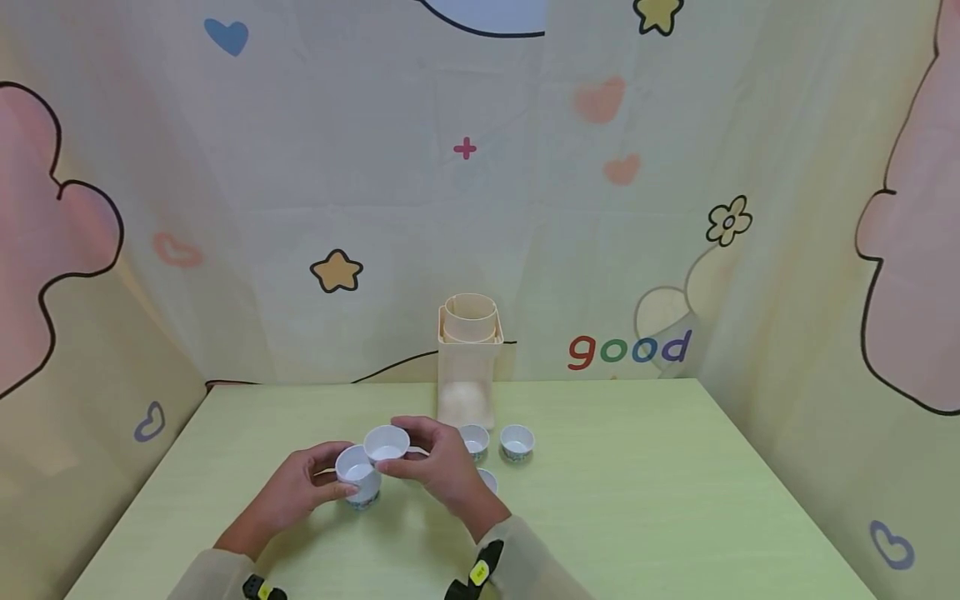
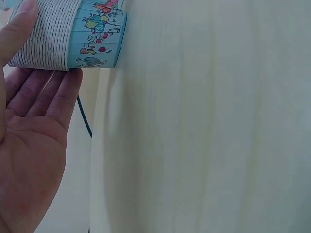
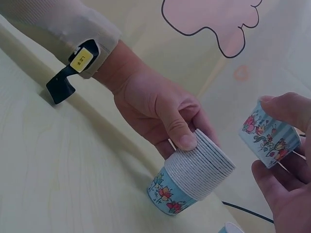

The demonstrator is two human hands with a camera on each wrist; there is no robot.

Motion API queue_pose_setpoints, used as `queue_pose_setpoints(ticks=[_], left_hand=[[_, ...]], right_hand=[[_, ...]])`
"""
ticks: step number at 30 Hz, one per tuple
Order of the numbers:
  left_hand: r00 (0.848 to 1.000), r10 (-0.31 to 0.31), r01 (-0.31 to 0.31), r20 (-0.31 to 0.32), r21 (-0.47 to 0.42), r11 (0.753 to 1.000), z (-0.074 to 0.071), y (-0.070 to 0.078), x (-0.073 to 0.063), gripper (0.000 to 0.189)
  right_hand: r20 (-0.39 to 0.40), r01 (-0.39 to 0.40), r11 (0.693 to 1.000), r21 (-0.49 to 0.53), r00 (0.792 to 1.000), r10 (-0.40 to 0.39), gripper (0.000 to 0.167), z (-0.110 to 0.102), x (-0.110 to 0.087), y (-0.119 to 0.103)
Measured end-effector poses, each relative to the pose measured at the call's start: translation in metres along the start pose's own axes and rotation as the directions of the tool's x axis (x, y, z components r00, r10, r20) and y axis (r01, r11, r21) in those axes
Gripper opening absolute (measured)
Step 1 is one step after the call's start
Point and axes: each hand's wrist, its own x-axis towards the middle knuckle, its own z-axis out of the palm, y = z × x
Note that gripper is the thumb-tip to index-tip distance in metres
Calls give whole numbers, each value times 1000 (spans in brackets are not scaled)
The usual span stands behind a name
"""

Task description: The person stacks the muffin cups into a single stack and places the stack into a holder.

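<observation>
My left hand [image 1: 303, 483] grips a stack of nested paper cups [image 2: 46, 36] by its white rims. The lowest cup shows a light blue wall with a bird and flower print. The stack tilts in the right wrist view, its base close above the table. My right hand [image 1: 444, 467] pinches a single paper cup [image 3: 271, 136] between thumb and fingers, its white mouth facing up in the head view. That cup overlaps the stack in the head view, but the right wrist view shows a gap between them.
Just right of my right hand stand two small cups, one nearer [image 1: 475, 440] and one farther right [image 1: 517, 442]. Another cup [image 1: 488, 480] is partly hidden by my right wrist. Behind them rises a beige cup dispenser [image 1: 467, 379], near the pale green table's [image 1: 637, 492] back edge and the printed curtain.
</observation>
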Motion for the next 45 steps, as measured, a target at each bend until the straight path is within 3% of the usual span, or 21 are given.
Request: queue_pose_setpoints(ticks=[9, 17, 36, 45], left_hand=[[1000, 14, -14, 8, -13, 1000, 0, 3, -1, 68], [1000, 14, -14, 3, -10, 1000, 0, 3, -1, 69], [1000, 4, -4, 2, -10, 1000, 1, 1, -1, 72], [999, -38, 38, -17, 4, 999, 1, 3, -1, 70]], right_hand=[[-16, 28, 999, -19, 999, -28, 55, 7, 8, 2], [-12, -12, 999, -38, 1000, 12, 54, 12, 14, 4], [35, 3, 997, -82, 999, -1, 55, 25, 21, 16], [39, -7, 996, -90, 999, 10, 54, 26, 21, 21]])
